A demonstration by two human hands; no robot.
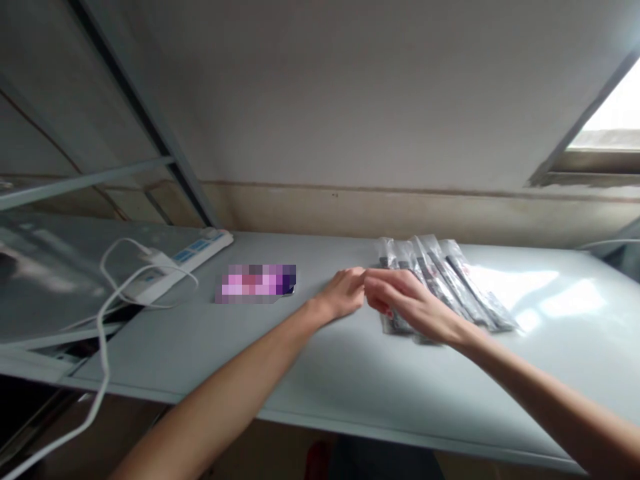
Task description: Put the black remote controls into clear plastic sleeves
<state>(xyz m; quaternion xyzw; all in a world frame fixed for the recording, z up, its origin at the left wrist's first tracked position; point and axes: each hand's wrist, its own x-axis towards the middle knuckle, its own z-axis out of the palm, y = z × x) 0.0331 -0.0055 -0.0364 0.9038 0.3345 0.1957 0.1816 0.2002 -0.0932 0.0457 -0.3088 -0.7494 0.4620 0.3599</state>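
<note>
Over the grey table (320,380), my left hand (345,291) and my right hand (403,298) meet near the middle. The fingers of my left hand are curled, with their tips partly hidden against the right hand. My right hand is closed, its fingers bent inward; whatever lies between the fingers cannot be made out. Behind and beneath the right hand lie several clear plastic bags (463,287) side by side, each with a long dark item inside. The right hand and wrist cover part of the leftmost bags.
A pixelated pink and purple object (253,282) lies left of my hands. Farther left is a white power strip (195,257) with a plugged-in white cable (103,333) hanging over the table edge. A metal frame post (185,187) stands by the wall (350,100).
</note>
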